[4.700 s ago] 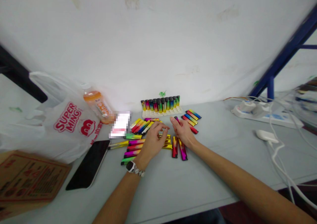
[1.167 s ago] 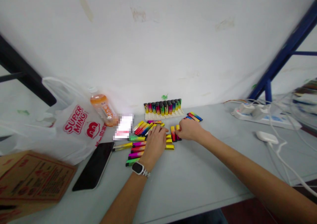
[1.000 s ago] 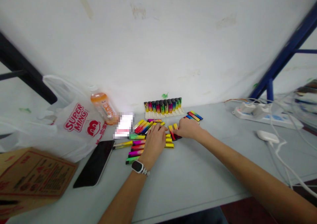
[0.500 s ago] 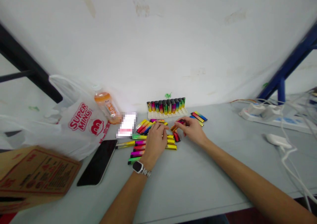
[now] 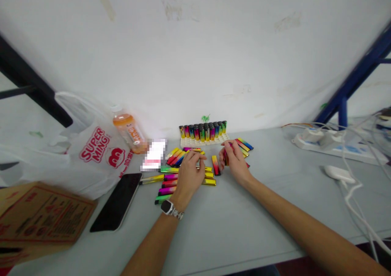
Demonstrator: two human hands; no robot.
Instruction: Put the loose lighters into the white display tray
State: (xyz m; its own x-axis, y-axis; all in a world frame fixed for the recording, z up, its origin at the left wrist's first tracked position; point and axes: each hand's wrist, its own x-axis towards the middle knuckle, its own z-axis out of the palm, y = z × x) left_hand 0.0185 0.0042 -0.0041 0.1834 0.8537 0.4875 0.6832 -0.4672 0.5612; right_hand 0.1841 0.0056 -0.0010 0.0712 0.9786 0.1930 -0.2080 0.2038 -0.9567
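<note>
My left hand (image 5: 191, 171), with a watch on its wrist, lies palm down over rows of shiny multicoloured lighters (image 5: 166, 190). Its fingers are loosely bent and apart, and nothing shows in them; the palm side is hidden. To its right, my right hand (image 5: 237, 164) has its fingers wrapped round a red and purple lighter (image 5: 226, 156), partly covered by the fingers. A red and yellow lighter (image 5: 216, 165) lies between the hands. Behind them, a pale holder (image 5: 187, 144) carries several upright lighters (image 5: 203, 132). More lighters (image 5: 245, 144) lie beyond my right hand.
On the left are a phone (image 5: 117, 202), a cardboard box (image 5: 45, 219), a white plastic bag (image 5: 82, 162), an orange drink bottle (image 5: 130, 129) and a blurred white card (image 5: 155, 154). At right, a power strip (image 5: 339, 145) and a white charger (image 5: 339, 173) trail cables. A wall stands behind.
My right hand has moved right, away from my left hand, with its fingers now curled round a lighter. The red and yellow lighter between the hands is now fully uncovered. My left hand stays nearly in place.
</note>
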